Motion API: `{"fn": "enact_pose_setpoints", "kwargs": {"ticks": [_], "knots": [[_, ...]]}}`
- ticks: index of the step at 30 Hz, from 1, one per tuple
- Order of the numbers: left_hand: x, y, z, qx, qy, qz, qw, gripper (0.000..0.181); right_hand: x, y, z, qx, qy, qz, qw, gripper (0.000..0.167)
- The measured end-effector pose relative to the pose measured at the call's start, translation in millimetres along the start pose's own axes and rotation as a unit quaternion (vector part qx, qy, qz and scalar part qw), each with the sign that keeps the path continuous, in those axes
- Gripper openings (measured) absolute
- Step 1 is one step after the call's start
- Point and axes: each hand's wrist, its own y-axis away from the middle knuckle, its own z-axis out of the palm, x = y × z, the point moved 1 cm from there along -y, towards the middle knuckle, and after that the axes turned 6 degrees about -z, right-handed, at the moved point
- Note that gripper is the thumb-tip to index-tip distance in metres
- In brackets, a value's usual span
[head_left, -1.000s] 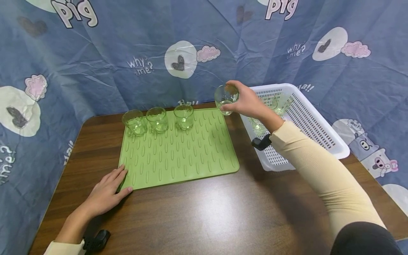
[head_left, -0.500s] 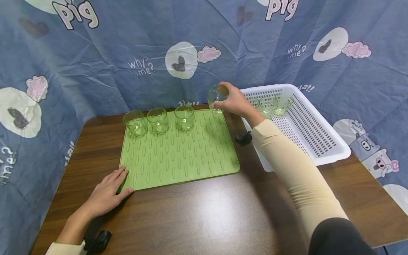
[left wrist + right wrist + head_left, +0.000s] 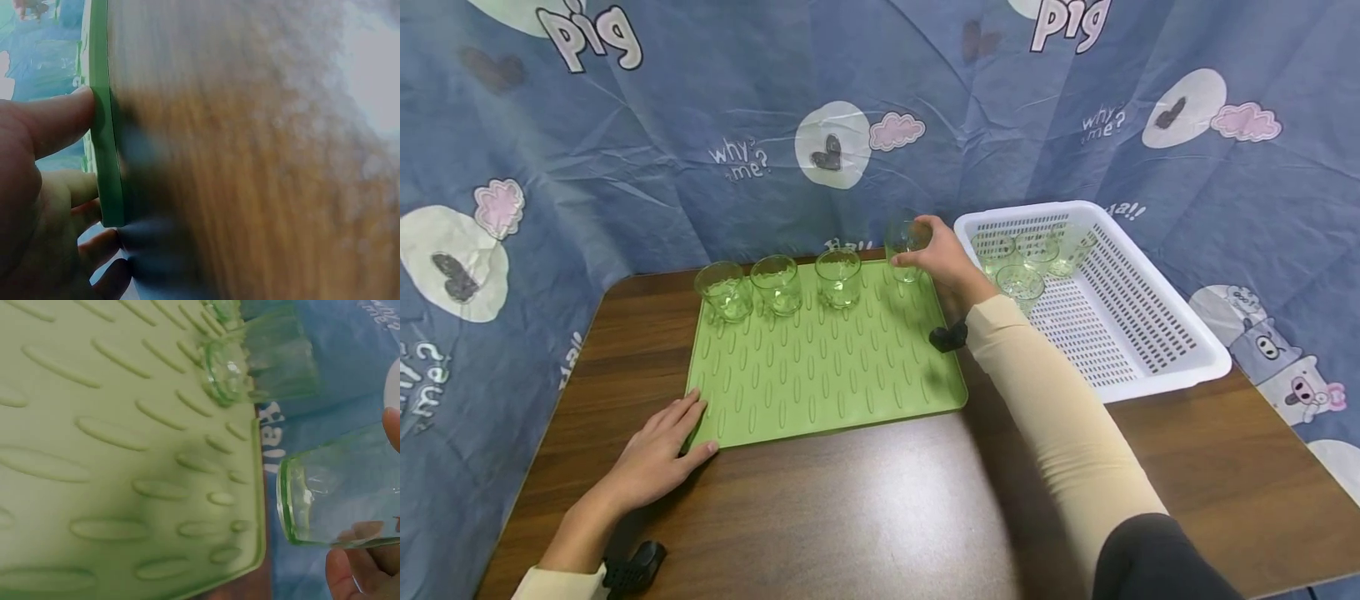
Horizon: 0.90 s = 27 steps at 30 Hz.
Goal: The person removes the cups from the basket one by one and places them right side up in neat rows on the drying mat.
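My right hand [image 3: 940,254] grips a clear glass tumbler [image 3: 904,250] at the back right corner of a green ribbed mat [image 3: 820,375]. In the right wrist view the tumbler's thick base [image 3: 286,500] is apart from the mat's edge, with fingertips [image 3: 340,575] around its side. Three similar tumblers stand upright in a row along the back of the mat: a left one [image 3: 728,296], a middle one [image 3: 778,287] and a right one [image 3: 839,282]. My left hand [image 3: 651,454] rests on the mat's front left corner, its thumb [image 3: 65,119] touching the edge.
A white perforated basket [image 3: 1097,337] stands on the right, with several tumblers [image 3: 1021,283] at its back left. Everything sits on a dark wooden table [image 3: 850,517]. A blue printed cloth [image 3: 850,75] hangs right behind the table.
My right hand has carried the tumbler left and lower, from near the basket to the mat's back right corner. The left hand stays at its corner.
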Motion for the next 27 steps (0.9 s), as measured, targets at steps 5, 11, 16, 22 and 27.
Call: {"fn": "enact_pose_setpoints", "kwargs": {"ticks": [5, 11, 16, 22, 27], "knots": [[0.1, -1.6, -0.2, 0.006, -0.007, 0.004, 1.0000, 0.077, 9, -0.3, 10, -0.004, 0.005, 0.019, 0.9998, 0.089], [1.0, -0.5, 0.6, 0.009, -0.012, 0.004, 0.9999, 0.076, 16, -1.3, 21, -0.015, 0.009, 0.027, 0.9995, 0.089], [2.0, 0.5, -0.1, 0.008, -0.005, 0.004, 0.9999, 0.077, 22, -3.9, 26, -0.015, 0.015, 0.035, 0.9991, 0.089], [3.6, 1.9, -1.7, 0.004, 0.000, -0.001, 1.0000, 0.077, 27, -7.0, 30, -0.009, 0.020, 0.035, 0.9992, 0.088], [4.0, 2.5, -1.1, 0.006, -0.003, -0.003, 1.0000, 0.077, 29, -5.3, 35, -0.015, 0.012, 0.028, 0.9994, 0.089]]}}
